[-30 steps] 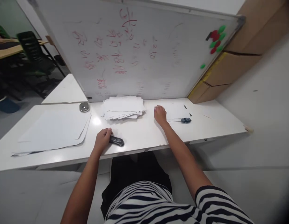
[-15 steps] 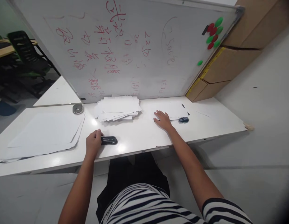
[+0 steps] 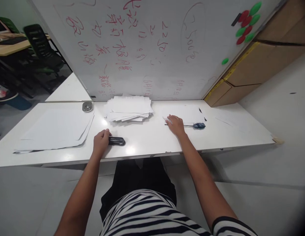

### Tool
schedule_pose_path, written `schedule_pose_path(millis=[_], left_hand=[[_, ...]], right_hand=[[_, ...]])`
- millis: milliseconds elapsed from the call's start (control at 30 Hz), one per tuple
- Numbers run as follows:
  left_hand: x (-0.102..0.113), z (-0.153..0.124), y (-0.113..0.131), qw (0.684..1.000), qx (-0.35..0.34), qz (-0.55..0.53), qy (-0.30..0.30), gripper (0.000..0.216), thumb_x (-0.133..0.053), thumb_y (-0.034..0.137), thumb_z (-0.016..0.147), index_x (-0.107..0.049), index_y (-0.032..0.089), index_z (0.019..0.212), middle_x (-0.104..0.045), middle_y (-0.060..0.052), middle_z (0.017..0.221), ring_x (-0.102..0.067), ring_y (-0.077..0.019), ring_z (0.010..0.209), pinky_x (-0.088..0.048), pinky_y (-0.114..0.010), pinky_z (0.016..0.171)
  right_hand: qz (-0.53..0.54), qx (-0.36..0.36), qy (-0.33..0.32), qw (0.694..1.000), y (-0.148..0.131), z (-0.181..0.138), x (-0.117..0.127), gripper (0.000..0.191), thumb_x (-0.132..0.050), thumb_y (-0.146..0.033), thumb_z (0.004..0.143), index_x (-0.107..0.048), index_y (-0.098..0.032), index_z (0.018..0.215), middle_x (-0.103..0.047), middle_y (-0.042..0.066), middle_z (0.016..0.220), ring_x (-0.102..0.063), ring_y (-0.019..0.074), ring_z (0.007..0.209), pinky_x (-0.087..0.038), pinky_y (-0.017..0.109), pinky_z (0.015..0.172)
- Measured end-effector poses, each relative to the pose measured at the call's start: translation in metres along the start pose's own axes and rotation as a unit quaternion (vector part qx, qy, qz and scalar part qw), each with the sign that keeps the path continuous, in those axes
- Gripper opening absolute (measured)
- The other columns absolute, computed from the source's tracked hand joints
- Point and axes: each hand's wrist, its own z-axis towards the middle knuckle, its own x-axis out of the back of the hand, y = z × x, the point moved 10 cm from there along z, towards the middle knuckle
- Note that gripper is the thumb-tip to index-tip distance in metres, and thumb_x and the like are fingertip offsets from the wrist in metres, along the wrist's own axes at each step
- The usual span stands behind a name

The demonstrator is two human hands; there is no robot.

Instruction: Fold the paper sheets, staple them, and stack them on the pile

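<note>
Head view: open bench (image 3: 142,142) runs from the paper stack (image 3: 129,106) to the near edge, near which the left hand (image 3: 101,141) curls closed around one black tool (image 3: 117,141). To the right, the right hand (image 3: 176,125), palm down, fingers bent, covers part of one thin-shafted tool (image 3: 199,126); its grip I cannot tell.

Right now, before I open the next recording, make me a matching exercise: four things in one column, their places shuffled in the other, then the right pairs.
Things
1. Black tool
2. Thin-shafted tool
3. Uneven paper stack
4. Red and green magnets

Places
A. On the whiteboard
B. Shaft partly hidden by the right hand
C. By the board's foot, between the hands from side to side
D. In the left hand

Pairs: 1-D, 2-B, 3-C, 4-A
</note>
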Motion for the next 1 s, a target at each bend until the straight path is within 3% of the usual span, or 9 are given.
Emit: schedule_pose_path(millis=[267,400,500,600,700,767,867,933,1000], left_hand=[[0.002,-0.001,0.005,0.998,-0.024,0.045,0.022,0.042,-0.033,0.045,0.091,-0.062,0.021,0.072,-0.064,-0.004,0.073,-0.056,-0.0210,0.075,-0.040,-0.032,0.068],[0.014,-0.003,0.020,0.985,-0.092,0.106,0.098,0.039,-0.031,0.041,0.092,-0.063,0.019,0.090,-0.066,-0.011,0.093,-0.055,-0.0262,0.096,-0.039,-0.039,0.085],[0.021,-0.021,0.039,0.971,-0.165,0.090,0.146,0.031,-0.039,0.039,0.091,-0.058,0.017,0.103,-0.064,-0.013,0.106,-0.054,-0.0259,0.106,-0.034,-0.042,0.098],[0.021,-0.054,0.064,0.959,-0.230,0.004,0.164,0.031,-0.050,0.037,0.087,-0.052,0.017,0.111,-0.062,-0.012,0.106,-0.054,-0.0247,0.111,-0.034,-0.043,0.102],[0.014,-0.082,0.085,0.944,-0.240,-0.174,0.146,0.045,-0.052,0.038,0.087,-0.039,0.022,0.127,-0.058,-0.011,0.114,-0.055,-0.0220,0.110,-0.042,-0.042,0.096],[-0.008,-0.088,0.094,0.938,-0.186,-0.285,0.060,0.057,-0.056,0.043,0.086,-0.031,0.027,0.134,-0.053,-0.011,0.126,-0.052,-0.0219,0.117,-0.044,-0.041,0.096],[-0.052,-0.096,0.087,0.906,0.008,-0.418,-0.073,0.069,-0.062,0.050,0.081,-0.027,0.031,0.137,-0.044,-0.012,0.141,-0.046,-0.0234,0.128,-0.044,-0.039,0.098],[-0.082,-0.116,0.083,0.854,0.135,-0.473,-0.167,0.072,-0.067,0.049,0.078,-0.029,0.030,0.137,-0.048,-0.012,0.139,-0.051,-0.0240,0.124,-0.046,-0.039,0.098],[-0.104,-0.141,0.084,0.802,0.200,-0.501,-0.255,0.069,-0.070,0.045,0.076,-0.037,0.026,0.133,-0.055,-0.012,0.132,-0.059,-0.0247,0.114,-0.048,-0.040,0.096]], right_hand=[[0.016,0.007,0.019,1.000,0.000,-0.002,0.007,0.037,-0.034,-0.029,0.095,-0.064,-0.015,0.111,-0.068,0.013,0.111,-0.057,0.0264,0.105,-0.040,0.039,0.092],[0.014,-0.033,0.052,0.998,0.001,-0.003,0.026,0.041,-0.029,-0.030,0.096,-0.065,-0.013,0.104,-0.068,0.017,0.104,-0.057,0.0281,0.103,-0.041,0.040,0.091],[0.071,-0.036,0.097,0.992,-0.024,-0.012,0.053,0.038,-0.033,-0.034,0.095,-0.066,-0.014,0.101,-0.068,0.017,0.105,-0.057,0.0273,0.104,-0.041,0.041,0.094],[0.187,-0.033,0.166,0.968,-0.065,-0.046,0.087,0.032,-0.045,-0.043,0.092,-0.067,-0.020,0.093,-0.069,0.013,0.102,-0.059,0.0262,0.103,-0.042,0.041,0.095],[0.371,-0.100,0.210,0.899,-0.088,-0.098,0.105,0.027,-0.060,-0.046,0.084,-0.066,-0.022,0.094,-0.069,0.006,0.093,-0.063,0.0226,0.090,-0.049,0.037,0.082],[0.507,-0.158,0.249,0.810,-0.089,-0.133,0.104,0.026,-0.066,-0.046,0.080,-0.065,-0.021,0.089,-0.067,0.001,0.081,-0.063,0.0181,0.079,-0.050,0.033,0.075],[0.626,-0.247,0.282,0.684,-0.077,-0.169,0.082,0.027,-0.071,-0.044,0.075,-0.061,-0.020,0.080,-0.064,-0.002,0.072,-0.062,0.0143,0.075,-0.050,0.030,0.075],[0.651,-0.303,0.272,0.640,-0.067,-0.183,0.059,0.030,-0.074,-0.044,0.072,-0.062,-0.019,0.081,-0.067,-0.001,0.077,-0.063,0.0148,0.079,-0.051,0.031,0.078],[0.652,-0.352,0.256,0.621,-0.056,-0.198,0.038,0.034,-0.075,-0.045,0.069,-0.064,-0.018,0.087,-0.069,0.001,0.084,-0.064,0.0156,0.083,-0.051,0.032,0.080]])
